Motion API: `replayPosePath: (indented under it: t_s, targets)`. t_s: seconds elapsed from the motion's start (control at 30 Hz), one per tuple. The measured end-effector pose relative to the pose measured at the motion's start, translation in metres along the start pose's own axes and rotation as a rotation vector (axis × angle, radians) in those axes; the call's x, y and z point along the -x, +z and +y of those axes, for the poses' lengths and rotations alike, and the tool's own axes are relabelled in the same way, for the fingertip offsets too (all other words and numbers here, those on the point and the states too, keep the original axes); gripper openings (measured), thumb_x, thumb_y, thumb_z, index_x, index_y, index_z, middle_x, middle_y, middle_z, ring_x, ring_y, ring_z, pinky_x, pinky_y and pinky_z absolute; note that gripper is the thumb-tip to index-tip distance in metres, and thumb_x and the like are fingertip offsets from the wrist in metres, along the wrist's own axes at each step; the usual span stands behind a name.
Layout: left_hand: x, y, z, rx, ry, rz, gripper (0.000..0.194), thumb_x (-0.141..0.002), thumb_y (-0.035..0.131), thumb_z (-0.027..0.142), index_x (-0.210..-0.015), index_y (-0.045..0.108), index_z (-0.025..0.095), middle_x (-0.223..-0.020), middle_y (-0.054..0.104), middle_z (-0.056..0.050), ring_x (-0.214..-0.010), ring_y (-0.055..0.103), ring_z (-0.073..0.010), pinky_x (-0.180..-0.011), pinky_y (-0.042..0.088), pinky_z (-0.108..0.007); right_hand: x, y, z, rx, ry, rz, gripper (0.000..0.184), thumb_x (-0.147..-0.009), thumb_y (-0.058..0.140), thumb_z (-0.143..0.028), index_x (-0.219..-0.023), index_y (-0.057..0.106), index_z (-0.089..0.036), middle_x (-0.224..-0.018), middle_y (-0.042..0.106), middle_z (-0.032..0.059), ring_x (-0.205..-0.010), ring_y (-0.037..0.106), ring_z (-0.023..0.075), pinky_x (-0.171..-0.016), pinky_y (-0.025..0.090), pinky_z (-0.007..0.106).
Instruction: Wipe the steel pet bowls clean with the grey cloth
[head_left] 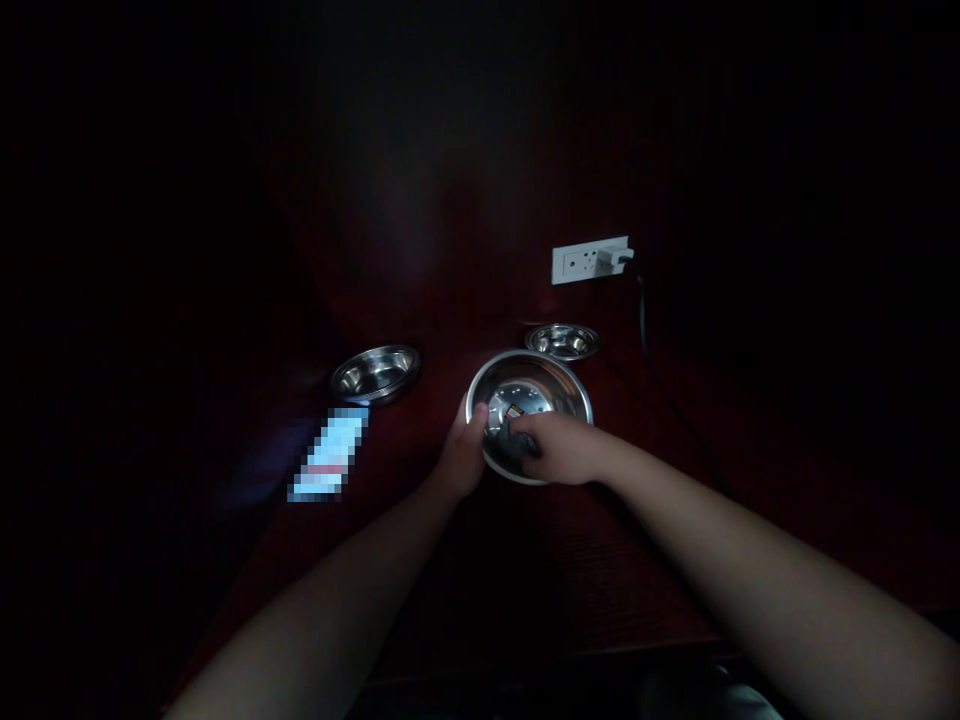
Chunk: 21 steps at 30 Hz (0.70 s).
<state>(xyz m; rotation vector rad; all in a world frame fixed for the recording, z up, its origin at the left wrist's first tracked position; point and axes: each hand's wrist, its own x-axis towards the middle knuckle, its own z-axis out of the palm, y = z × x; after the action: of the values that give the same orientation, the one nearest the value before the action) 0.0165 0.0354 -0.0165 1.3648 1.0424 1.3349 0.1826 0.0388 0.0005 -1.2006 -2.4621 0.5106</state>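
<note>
A shiny steel bowl [541, 385] stands on a dark red wooden table [570, 560], with a small coloured sticker on its inner bottom. My left hand [461, 455] grips the bowl's near left rim, thumb over the edge. Reaching into the bowl from the right, my right hand [562, 448] has its fingers closed on a small dark grey thing, perhaps a cloth or pad, pressed against the inner wall.
A second steel bowl [375, 372] sits to the left and a third [562, 341] just behind. A lit phone screen [330, 455] lies at the left. A white wall socket [589, 261] holds a plug with a black cable [652, 370] running down right. The surroundings are very dark.
</note>
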Motion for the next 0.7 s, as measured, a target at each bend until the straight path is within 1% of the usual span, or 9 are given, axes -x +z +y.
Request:
replayPosePath:
  t_s: [0.13, 0.2, 0.27, 0.4, 0.5, 0.57, 0.63, 0.7]
  targets:
    - [0.002, -0.001, 0.000, -0.051, 0.014, -0.027, 0.049, -0.092, 0.046, 0.053, -0.120, 0.059, 0.015, -0.120, 0.067, -0.010, -0.114, 0.060, -0.0264, -0.103, 0.041, -0.036, -0.003, 0.010, 0.002, -0.257, -0.162, 0.062, 0.018, -0.071, 0.058, -0.013, -0.087, 0.057, -0.021, -0.086, 0.064, 0.0019, -0.078, 0.058, 0.0164, -0.073, 0.045, 0.029]
    - [0.002, -0.002, -0.001, -0.035, 0.023, -0.067, 0.055, -0.092, 0.045, 0.057, -0.125, 0.056, 0.015, -0.125, 0.065, -0.011, -0.119, 0.057, -0.0271, -0.104, 0.040, -0.037, -0.005, 0.014, 0.002, -0.311, -0.214, 0.124, 0.020, -0.072, 0.057, -0.012, -0.090, 0.054, -0.021, -0.086, 0.061, 0.0009, -0.078, 0.056, 0.0157, -0.074, 0.045, 0.029]
    - [0.003, -0.001, -0.002, -0.020, 0.035, -0.114, 0.059, -0.091, 0.044, 0.060, -0.130, 0.053, 0.016, -0.129, 0.063, -0.011, -0.124, 0.054, -0.0274, -0.107, 0.038, -0.039, -0.007, 0.016, 0.000, -0.316, -0.248, 0.211, 0.020, -0.073, 0.056, -0.011, -0.091, 0.053, -0.021, -0.087, 0.059, 0.0009, -0.080, 0.055, 0.0160, -0.074, 0.045, 0.030]
    - [0.007, 0.001, -0.001, 0.011, 0.031, -0.223, 0.061, -0.088, 0.050, 0.062, -0.129, 0.055, 0.017, -0.129, 0.063, -0.011, -0.129, 0.051, -0.0291, -0.111, 0.036, -0.041, -0.008, 0.015, -0.002, -0.257, -0.256, 0.391, 0.020, -0.075, 0.056, -0.010, -0.091, 0.052, -0.022, -0.087, 0.059, 0.0008, -0.082, 0.055, 0.0168, -0.076, 0.043, 0.030]
    - [0.011, 0.003, 0.000, 0.027, 0.024, -0.254, 0.055, -0.087, 0.054, 0.058, -0.124, 0.057, 0.017, -0.125, 0.065, -0.012, -0.130, 0.050, -0.0292, -0.112, 0.035, -0.042, -0.008, 0.010, -0.003, -0.154, -0.214, 0.501, 0.020, -0.076, 0.056, -0.009, -0.091, 0.051, -0.023, -0.090, 0.058, 0.0020, -0.084, 0.054, 0.0183, -0.077, 0.043, 0.031]
    - [0.013, 0.004, -0.002, 0.066, 0.007, -0.257, 0.049, -0.088, 0.056, 0.053, -0.121, 0.058, 0.016, -0.125, 0.065, -0.012, -0.131, 0.050, -0.0291, -0.111, 0.036, -0.042, -0.006, 0.005, -0.002, -0.075, -0.173, 0.539, 0.020, -0.077, 0.055, -0.010, -0.092, 0.052, -0.023, -0.094, 0.058, 0.0042, -0.087, 0.054, 0.0202, -0.079, 0.043, 0.033]
    - [0.014, 0.005, -0.004, 0.131, -0.019, -0.257, 0.045, -0.087, 0.058, 0.049, -0.117, 0.058, 0.016, -0.127, 0.064, -0.012, -0.130, 0.051, -0.0294, -0.109, 0.039, -0.043, -0.006, 0.001, -0.001, 0.004, -0.127, 0.549, 0.021, -0.078, 0.053, -0.009, -0.094, 0.054, -0.022, -0.098, 0.057, 0.0062, -0.091, 0.054, 0.0221, -0.080, 0.044, 0.034]
    - [0.014, 0.006, -0.007, 0.198, -0.041, -0.230, 0.042, -0.085, 0.062, 0.044, -0.116, 0.058, 0.016, -0.127, 0.064, -0.011, -0.126, 0.054, -0.0295, -0.106, 0.042, -0.043, -0.006, -0.003, 0.001, 0.101, -0.077, 0.559, 0.022, -0.077, 0.053, -0.009, -0.095, 0.055, -0.022, -0.100, 0.056, 0.0076, -0.094, 0.054, 0.0241, -0.082, 0.044, 0.035]
